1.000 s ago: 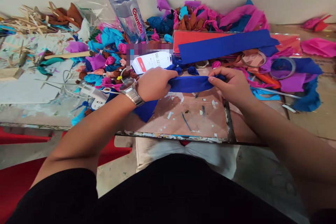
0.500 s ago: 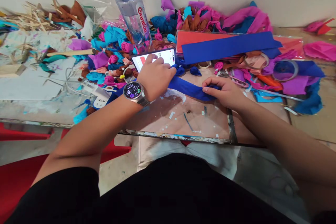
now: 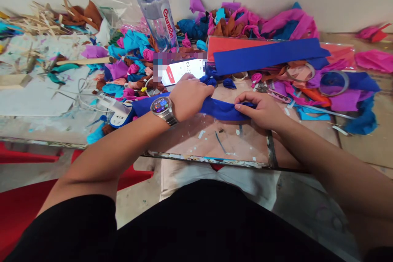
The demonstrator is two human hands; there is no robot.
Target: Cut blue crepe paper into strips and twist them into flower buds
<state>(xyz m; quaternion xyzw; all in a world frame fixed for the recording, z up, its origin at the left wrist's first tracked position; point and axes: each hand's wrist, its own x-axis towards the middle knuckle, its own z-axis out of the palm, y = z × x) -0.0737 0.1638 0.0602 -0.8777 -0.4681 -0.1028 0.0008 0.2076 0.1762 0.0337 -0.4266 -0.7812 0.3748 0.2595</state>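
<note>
A blue crepe strip [image 3: 221,109] runs across the near part of the table. Its right end is pinched between the thumb and fingers of my right hand [image 3: 258,108]. My left hand [image 3: 192,95], below a wristwatch, lies over the strip in front of the phone; its fingers point away and are partly hidden, so its grip cannot be made out. The lit phone [image 3: 184,71] shows a timer and a red button. Small blue twisted pieces [image 3: 229,83] lie just beyond the strip.
A water bottle [image 3: 158,18] stands behind the phone. Flat blue paper [image 3: 267,55] lies on a red packet. Tape rings [image 3: 334,82], scissors [image 3: 274,93], crumpled coloured paper and a white power strip [image 3: 120,118] surround the hands. Wooden sticks [image 3: 46,22] are piled back left.
My left hand has drawn back from the phone screen toward me and slightly right, uncovering the timer digits. My right hand keeps its pinch on the strip, almost unmoved.
</note>
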